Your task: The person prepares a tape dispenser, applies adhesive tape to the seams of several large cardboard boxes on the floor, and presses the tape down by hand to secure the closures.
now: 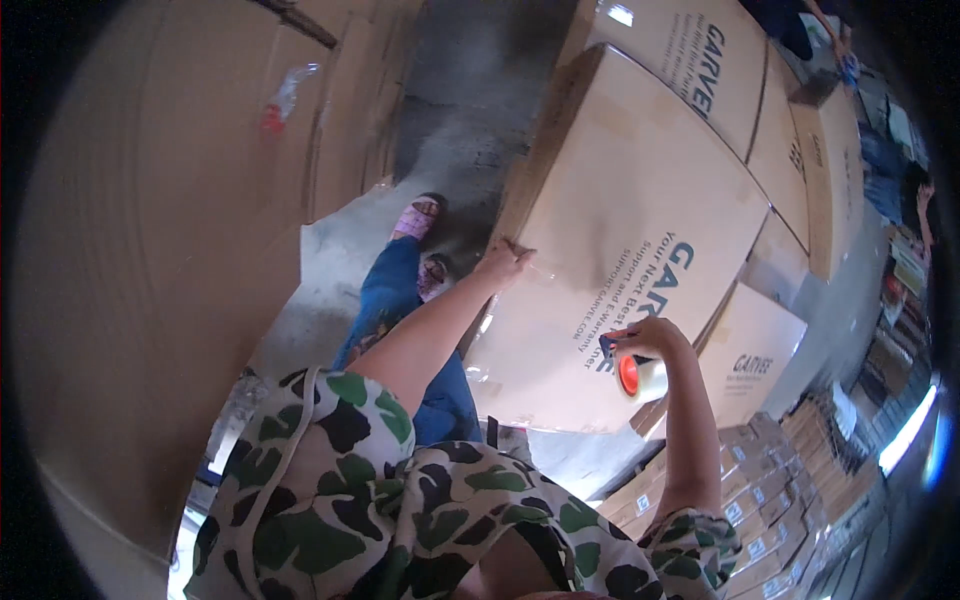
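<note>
A large flat cardboard box [600,200] with dark print lies in front of me. My left hand [505,266] is closed at its near left edge, with the fingertips pressed on the top face. A glossy strip of clear tape shows on the box by those fingers. Above the right part of the same box, my right hand [650,340] grips a tape dispenser [612,345]. It carries a thick roll of clear tape [651,380] with an orange hub. The palm hides most of the dispenser's handle.
A tall cardboard box [160,250] fills the left side, with a red and clear piece [275,115] stuck on it. More large boxes [720,60] lie beyond mine. Smaller stacked cartons [760,500] stand at the lower right. Other people [885,175] are at the far right.
</note>
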